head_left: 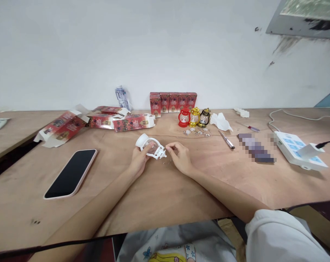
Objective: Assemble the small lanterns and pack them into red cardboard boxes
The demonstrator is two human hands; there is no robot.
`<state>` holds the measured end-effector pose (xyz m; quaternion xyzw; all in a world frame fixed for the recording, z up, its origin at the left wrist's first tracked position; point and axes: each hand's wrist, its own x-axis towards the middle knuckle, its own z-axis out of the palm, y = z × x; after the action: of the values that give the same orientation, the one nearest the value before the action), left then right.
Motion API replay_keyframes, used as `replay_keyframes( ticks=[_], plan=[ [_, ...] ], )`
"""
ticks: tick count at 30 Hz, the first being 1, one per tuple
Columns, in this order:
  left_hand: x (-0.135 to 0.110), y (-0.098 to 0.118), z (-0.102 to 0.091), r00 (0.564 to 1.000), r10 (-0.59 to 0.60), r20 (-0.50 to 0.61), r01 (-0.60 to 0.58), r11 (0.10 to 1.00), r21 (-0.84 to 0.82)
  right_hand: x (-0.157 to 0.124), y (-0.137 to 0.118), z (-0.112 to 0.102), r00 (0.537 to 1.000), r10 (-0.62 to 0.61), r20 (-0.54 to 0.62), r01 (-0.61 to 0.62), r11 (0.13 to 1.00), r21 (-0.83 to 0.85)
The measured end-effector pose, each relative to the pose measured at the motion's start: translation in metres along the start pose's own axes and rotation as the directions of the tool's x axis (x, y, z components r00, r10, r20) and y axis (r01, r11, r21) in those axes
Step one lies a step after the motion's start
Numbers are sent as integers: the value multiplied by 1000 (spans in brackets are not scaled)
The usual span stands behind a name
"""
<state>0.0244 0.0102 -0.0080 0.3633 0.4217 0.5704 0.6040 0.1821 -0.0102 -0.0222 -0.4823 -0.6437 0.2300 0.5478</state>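
A small white lantern (151, 145) lies tilted in my left hand (139, 158), its base toward the upper left and its pointed top toward the right. My left thumb presses on its clear middle. Just right of the lantern's top, my right hand (181, 156) is closed in a pinch; whatever is between the fingertips is too small to make out. Below the lantern's top, a thin curved wire (167, 162) shows against the table. Behind stand a red lantern (184, 118), a gold lantern (194, 117) and a black-and-bronze lantern (204, 118).
Small metal parts (199, 132) lie before the lanterns. Upright red boxes (173, 102) stand behind, opened boxes (134, 122) at left. A phone (71, 174) lies left. Rightward are a metal pen-like tool (227, 140), a screwdriver (253, 128) and a power strip (290, 145) with cables.
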Motion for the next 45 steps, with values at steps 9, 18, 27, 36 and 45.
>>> replay_keyframes(
  ticks=[9, 18, 27, 36, 45],
  plan=[
    [-3, -2, 2, 998, 54, 30, -54, 999, -6, 5, 19, 5, 997, 51, 58, -61, 979, 195],
    [-5, 0, 3, 995, 88, 49, -87, 996, -30, 7, 18, 6, 987, 136, 87, -158, 925, 346],
    [-6, -1, 4, 994, 90, 57, -89, 996, -18, 7, 17, 6, 988, 122, 91, -146, 925, 352],
    [-7, -1, 4, 994, 66, 87, -61, 996, -58, 10, 24, 8, 995, 88, 42, -97, 937, 336],
    [-3, -2, 1, 997, -52, 57, 63, 978, -199, 11, 21, 8, 959, 194, 207, -278, 790, 546]
  ],
)
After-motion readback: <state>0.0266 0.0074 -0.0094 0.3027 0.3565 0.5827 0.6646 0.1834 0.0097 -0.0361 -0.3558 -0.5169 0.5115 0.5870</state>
